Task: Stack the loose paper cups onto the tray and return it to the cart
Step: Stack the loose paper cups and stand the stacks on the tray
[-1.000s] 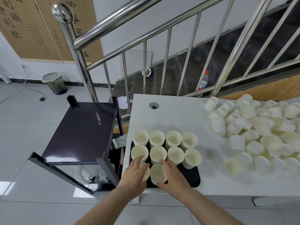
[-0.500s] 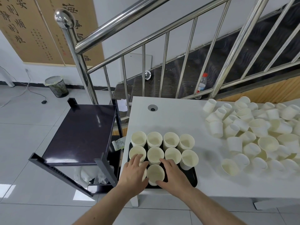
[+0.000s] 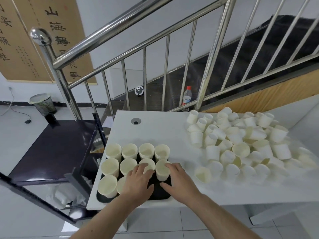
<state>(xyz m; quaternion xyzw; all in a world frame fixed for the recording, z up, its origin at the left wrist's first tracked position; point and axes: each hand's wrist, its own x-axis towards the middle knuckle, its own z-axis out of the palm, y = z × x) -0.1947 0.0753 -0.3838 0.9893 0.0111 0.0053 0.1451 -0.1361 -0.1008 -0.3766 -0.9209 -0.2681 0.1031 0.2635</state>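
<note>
A black tray (image 3: 159, 193) lies at the front left of the white table (image 3: 164, 131) and carries several stacks of cream paper cups in rows. My left hand (image 3: 139, 182) lies over the tray, its straight fingers resting on the third stack of the middle row (image 3: 149, 162). My right hand (image 3: 180, 181) touches the right side of the fourth middle-row stack (image 3: 162, 171), thumb spread apart. A heap of loose paper cups (image 3: 241, 140) covers the table's right half, with one cup (image 3: 203, 174) nearest the tray. The dark cart (image 3: 57, 149) stands left of the table.
A steel stair railing (image 3: 120, 28) rises behind the table and cart. A plastic bottle (image 3: 187, 95) stands on the stairs. A lined waste bin (image 3: 43, 104) sits on the tiled floor at far left. Bags lie on the cart's lower shelf (image 3: 60, 195).
Both hands left the front-row stack they flanked and moved right and farther in, to the middle row's right-hand stacks. The view has tilted upward.
</note>
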